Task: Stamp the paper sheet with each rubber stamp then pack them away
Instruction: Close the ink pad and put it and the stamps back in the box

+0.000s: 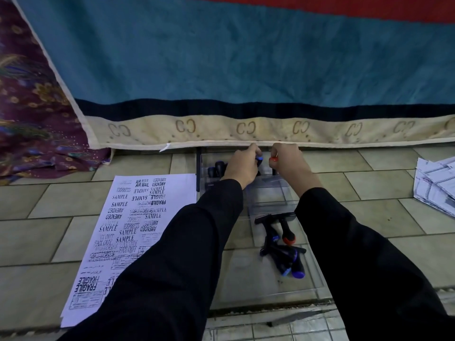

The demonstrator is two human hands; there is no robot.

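Note:
A white paper sheet covered in stamped words lies on the tiled floor at the left. Beyond it stands a clear plastic box. My left hand is over the box's far end, closed on a black stamp with a blue-tipped handle. My right hand is beside it, closed on a stamp with a red-tipped handle. More black stamps stand in the box to the left. A loose pile of stamps with blue and red tips lies nearer me on a clear lid.
A thick blue, beige-edged mattress rises just behind the box. Patterned purple cloth lies at the far left. A stack of printed papers sits on the floor at the right. Black sleeves cover both forearms.

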